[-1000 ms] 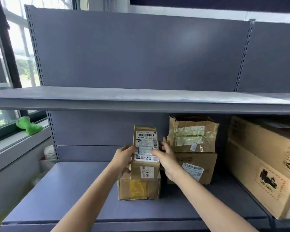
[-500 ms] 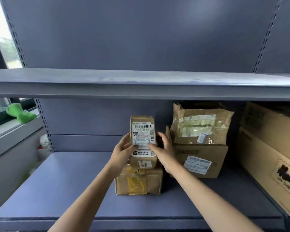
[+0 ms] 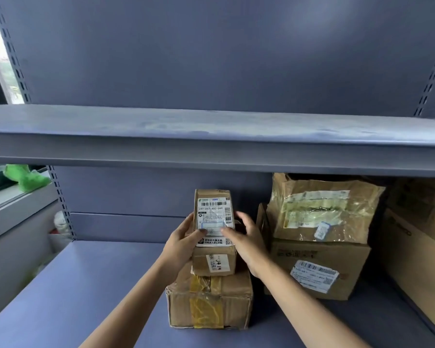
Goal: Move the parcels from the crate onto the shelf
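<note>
- Cardboard under my fingertips: my left hand (image 3: 180, 243) is wrapped on the left side of the small parcel (image 3: 214, 232), thumb across its white label, and my right hand (image 3: 244, 238) has its thumb on the same label with the other fingers spread loose along the right side, so the left is gripping and the right is more steadying than squeezing.
- That small parcel sits upright on top of the taped box (image 3: 209, 301), touching it, toward the middle of the lower shelf (image 3: 86, 285).
- Just to the right, a crumpled parcel (image 3: 324, 209) rests on a labelled carton (image 3: 319, 270), and a big carton (image 3: 417, 247) fills the far right edge.
- So I count at least five parcels already shelved, this one as good as placed; I only need to let go.
- Above, the upper shelf (image 3: 211, 131) holds nothing I can see.
- The crate is out of view, so what's left in it I can't tell; probably more trips, but that's a guess.
- Off to the left, a green toy (image 3: 25, 175) sits on the window ledge.
</note>
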`<state>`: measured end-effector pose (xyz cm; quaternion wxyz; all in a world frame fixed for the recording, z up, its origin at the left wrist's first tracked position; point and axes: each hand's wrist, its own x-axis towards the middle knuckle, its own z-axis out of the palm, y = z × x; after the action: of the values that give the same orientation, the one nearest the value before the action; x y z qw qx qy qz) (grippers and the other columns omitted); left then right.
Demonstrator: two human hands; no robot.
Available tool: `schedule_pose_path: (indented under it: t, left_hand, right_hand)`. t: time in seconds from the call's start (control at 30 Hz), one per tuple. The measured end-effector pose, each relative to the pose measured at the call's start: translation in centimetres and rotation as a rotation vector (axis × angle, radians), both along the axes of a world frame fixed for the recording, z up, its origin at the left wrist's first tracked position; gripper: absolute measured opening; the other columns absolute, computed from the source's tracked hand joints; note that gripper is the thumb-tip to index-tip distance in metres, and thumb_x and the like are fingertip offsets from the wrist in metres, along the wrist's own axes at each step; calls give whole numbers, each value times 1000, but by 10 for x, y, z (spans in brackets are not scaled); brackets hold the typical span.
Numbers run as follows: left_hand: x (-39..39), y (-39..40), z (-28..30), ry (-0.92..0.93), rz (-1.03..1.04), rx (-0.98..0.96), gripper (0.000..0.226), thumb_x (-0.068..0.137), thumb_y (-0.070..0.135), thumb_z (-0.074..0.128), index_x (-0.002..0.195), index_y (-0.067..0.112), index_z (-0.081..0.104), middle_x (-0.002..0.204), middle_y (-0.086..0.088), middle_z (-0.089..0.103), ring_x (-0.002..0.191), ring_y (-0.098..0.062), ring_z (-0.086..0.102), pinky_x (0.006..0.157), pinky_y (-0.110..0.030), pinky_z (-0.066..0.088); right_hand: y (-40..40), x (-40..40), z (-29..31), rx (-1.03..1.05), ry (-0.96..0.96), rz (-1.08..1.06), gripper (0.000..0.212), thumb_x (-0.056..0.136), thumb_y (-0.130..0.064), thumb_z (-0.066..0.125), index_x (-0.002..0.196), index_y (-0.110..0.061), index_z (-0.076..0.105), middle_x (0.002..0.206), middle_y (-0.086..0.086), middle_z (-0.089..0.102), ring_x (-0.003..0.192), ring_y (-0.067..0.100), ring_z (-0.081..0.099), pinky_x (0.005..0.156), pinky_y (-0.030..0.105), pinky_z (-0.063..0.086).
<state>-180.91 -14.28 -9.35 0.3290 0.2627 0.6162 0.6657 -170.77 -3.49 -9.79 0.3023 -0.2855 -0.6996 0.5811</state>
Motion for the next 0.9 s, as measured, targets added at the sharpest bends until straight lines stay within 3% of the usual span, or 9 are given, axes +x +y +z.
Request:
schedule_pose_path:
  t: [0.13,0.43,0.53,0.6,0.7,0.9]
  left_hand:
    - [-6,8,-1,-16,5,-39,52,93,14,51,140,28,36,109,-6,66,87,-22,67,86,-45,54]
    - [-18,25,-5,-6,34,-115,41,92,20,52,129,36,46,100,-1,68,85,-22,66,82,-41,55]
    - [-19,28,-6,-11,43,-93,31,93,19,51,114,41,48,98,2,68,78,-17,66,69,-32,54]
    - [-20,28,-8,-6,63,-93,29,93,19,51,110,42,48,100,1,68,79,-17,66,71,-34,55]
    - [-21,25,-10,5,79,-93,35,91,21,53,119,41,49,105,-1,69,85,-21,68,85,-42,55]
    - [-18,13,-5,29,53,-84,45,90,24,57,132,28,44,109,-2,66,87,-18,67,82,-40,56]
  right_hand:
    - [5,-4,0,-9,-32,-35,61,82,-26,66,136,-20,38,125,4,57,101,14,57,82,26,49]
    - [17,-15,-4,-88,-80,-55,66,79,-30,67,137,-22,36,126,7,57,107,22,59,94,44,50]
    - [17,-17,-3,-108,-76,-44,64,80,-27,66,137,-21,37,121,7,61,102,21,62,88,41,52]
    - [18,-18,-2,-110,-79,-40,63,80,-27,66,137,-21,38,119,6,62,100,20,63,86,39,53]
    - [18,-19,-3,-107,-75,-51,63,81,-28,66,137,-21,38,121,6,60,102,20,62,88,38,52]
    - [9,-15,-6,-60,-78,-83,57,79,-39,66,130,-19,48,122,2,60,108,18,58,92,35,47]
